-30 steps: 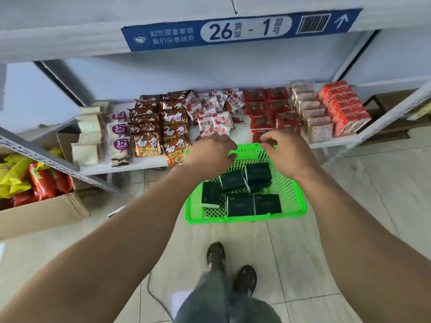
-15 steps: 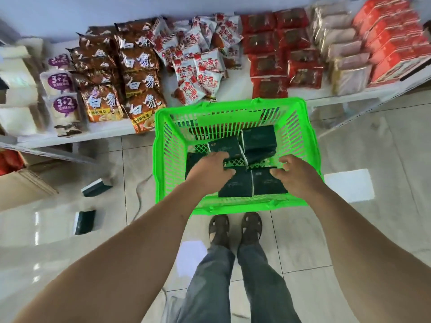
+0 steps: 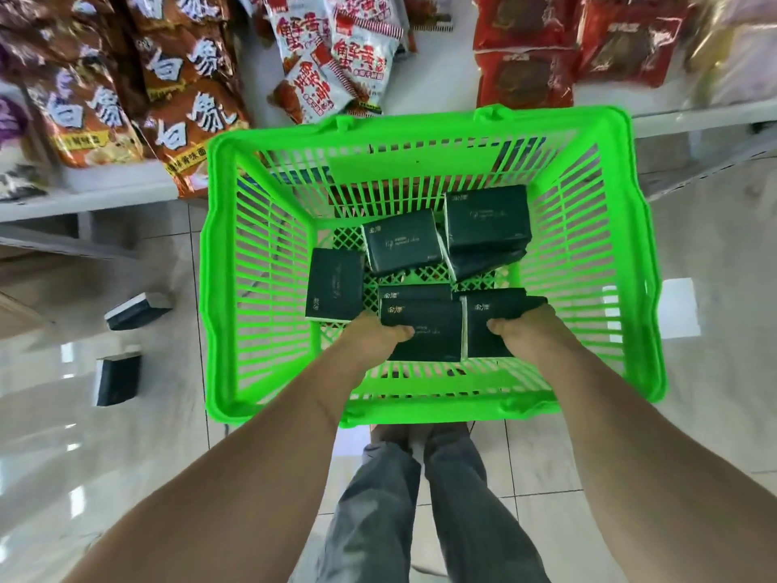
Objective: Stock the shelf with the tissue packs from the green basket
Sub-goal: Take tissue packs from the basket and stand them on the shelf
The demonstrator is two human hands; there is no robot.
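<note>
The green basket (image 3: 218, 263) stands on the floor below me, against the shelf's front edge. Several dark green tissue packs lie in its bottom. My left hand (image 3: 370, 334) grips the near left tissue pack (image 3: 429, 330), thumb on top. My right hand (image 3: 529, 330) grips the near right tissue pack (image 3: 492, 313) beside it. Other packs lie further in: one pack at the left (image 3: 334, 284), one in the middle (image 3: 401, 246), and a stacked pair at the back right (image 3: 485, 220).
The white shelf (image 3: 433, 77) carries brown noodle bags (image 3: 185, 119), red-and-white snack bags (image 3: 332, 65) and red packets (image 3: 525, 77). Two dark packs (image 3: 138, 311) (image 3: 117, 378) lie on the tiled floor at the left. My legs stand just behind the basket.
My head has dropped closer to the basket. Both hands went from the basket's rim down inside, and each has closed on a near tissue pack.
</note>
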